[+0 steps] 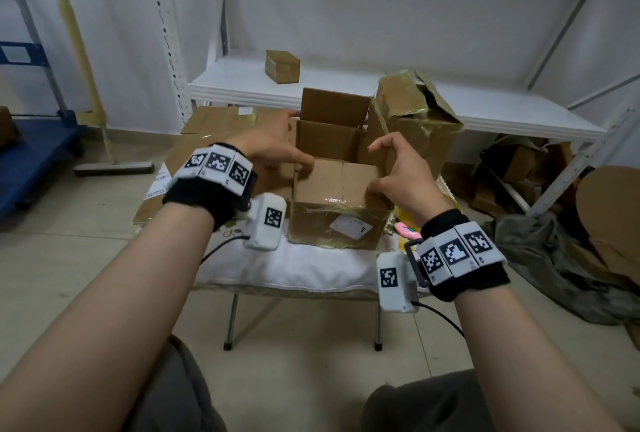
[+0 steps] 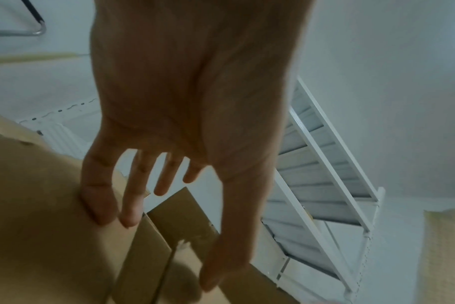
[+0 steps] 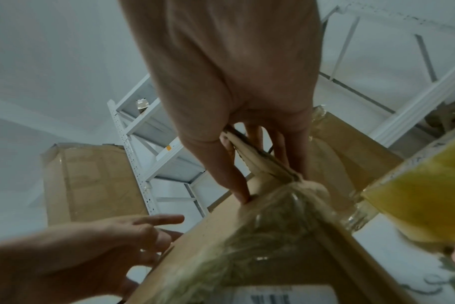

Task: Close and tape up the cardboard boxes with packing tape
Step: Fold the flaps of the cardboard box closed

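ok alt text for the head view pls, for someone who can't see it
Two bare hands work the flaps of an open cardboard box on a small white-covered table: the left hand rests open on the left flap, the right hand grips the right flap. A torn box stands behind it.

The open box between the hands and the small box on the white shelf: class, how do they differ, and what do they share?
The open box sits on the folding table with its flaps open, far flap upright; the small box rests on the white shelf, closed. The open box looks larger and carries a white label; no label shows on the small box. The left hand and right hand handle the open box; the small box is untouched. Both are brown cardboard.
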Motion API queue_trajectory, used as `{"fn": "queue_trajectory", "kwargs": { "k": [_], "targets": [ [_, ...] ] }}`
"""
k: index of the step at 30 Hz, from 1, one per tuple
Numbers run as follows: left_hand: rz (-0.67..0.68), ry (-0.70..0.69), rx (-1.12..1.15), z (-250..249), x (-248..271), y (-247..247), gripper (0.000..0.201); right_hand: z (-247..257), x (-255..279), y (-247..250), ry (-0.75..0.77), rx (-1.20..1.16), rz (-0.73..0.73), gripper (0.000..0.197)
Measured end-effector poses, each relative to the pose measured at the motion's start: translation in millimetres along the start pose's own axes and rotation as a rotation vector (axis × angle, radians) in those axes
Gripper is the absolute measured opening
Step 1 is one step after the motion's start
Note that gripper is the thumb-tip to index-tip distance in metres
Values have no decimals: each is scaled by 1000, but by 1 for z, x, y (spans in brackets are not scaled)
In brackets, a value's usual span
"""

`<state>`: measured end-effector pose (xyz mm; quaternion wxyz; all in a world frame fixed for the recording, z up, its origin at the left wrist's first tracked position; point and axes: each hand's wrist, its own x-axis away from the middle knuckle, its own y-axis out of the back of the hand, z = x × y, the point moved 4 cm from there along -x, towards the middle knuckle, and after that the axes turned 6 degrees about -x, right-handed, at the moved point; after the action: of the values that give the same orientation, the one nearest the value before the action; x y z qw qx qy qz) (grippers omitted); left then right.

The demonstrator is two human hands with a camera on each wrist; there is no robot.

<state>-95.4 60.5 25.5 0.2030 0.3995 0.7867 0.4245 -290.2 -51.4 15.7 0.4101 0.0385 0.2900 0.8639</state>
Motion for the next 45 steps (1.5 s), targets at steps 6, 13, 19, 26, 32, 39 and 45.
{"fn": "queue_trajectory", "kwargs": {
  "k": [6, 13, 19, 26, 32, 39, 45],
  "targets": [
    [74, 14, 326, -14, -30, 17, 125, -3, -3, 2, 6, 96, 21, 58],
    [25, -86, 340, -9, -56, 0, 131, 4, -3, 2, 27, 181, 59, 55],
    [-65, -86, 379, -5, -66, -2, 121, 1, -1, 3, 29, 227, 60, 56],
    [208, -97, -87, -10, -56, 4, 121, 0, -3, 6, 10, 142, 41, 60],
    [414, -30, -363, 4, -49, -13, 127, 9, 4, -12, 26, 65, 172, 91],
    [51, 99, -438, -16, 0, 13, 46, -7, -3, -25, -37, 176, 264, 57],
    [-15, 94, 141, -25, 27, 11, 92, -10, -2, -27, -41, 85, 248, 55]
  ]
}}
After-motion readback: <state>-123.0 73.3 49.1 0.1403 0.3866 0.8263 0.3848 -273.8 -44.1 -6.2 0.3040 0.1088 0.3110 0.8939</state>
